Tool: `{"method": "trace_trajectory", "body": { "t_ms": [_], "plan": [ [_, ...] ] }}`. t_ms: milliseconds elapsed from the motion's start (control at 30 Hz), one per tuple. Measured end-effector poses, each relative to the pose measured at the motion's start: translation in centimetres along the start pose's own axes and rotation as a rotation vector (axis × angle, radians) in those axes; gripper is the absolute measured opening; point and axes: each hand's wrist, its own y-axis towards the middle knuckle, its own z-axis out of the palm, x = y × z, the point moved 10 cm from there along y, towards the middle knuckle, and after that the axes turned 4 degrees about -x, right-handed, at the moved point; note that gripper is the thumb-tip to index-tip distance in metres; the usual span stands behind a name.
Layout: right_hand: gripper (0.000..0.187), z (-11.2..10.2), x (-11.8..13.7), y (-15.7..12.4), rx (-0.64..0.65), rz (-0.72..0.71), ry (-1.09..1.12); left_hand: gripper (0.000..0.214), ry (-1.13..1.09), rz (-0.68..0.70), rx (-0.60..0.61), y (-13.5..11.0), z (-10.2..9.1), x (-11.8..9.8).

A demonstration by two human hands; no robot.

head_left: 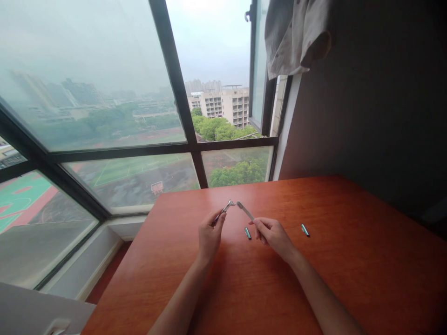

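My left hand (209,235) is closed in a pinch on a small silver metal piece (226,207) that points up and to the right. My right hand (274,235) pinches a thin silver rod-like piece (244,210) that points up and to the left. The two metal tips nearly meet above the reddish wooden table (349,279). A small teal cylinder (247,233) lies on the table between my hands, close to my right thumb. A second teal cylinder (305,230) lies to the right of my right hand.
The table stands against a large window (139,116) with dark frames; its far and left edges are near the glass. A dark wall (377,102) runs along the right. A pale garment (296,35) hangs at the top right.
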Motion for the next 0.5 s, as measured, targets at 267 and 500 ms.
{"method": "trace_trajectory", "body": {
  "t_ms": [267,500],
  "plan": [
    [0.033,-1.1,-0.3,0.5,-0.08,-0.044,-0.11,0.036,-0.07,-0.048,0.051,-0.3,0.8,0.1],
    [0.026,-2.1,1.1,0.4,-0.203,-0.201,-0.558,0.034,-0.086,-0.099,0.113,-0.7,1.6,0.4]
  ]
}}
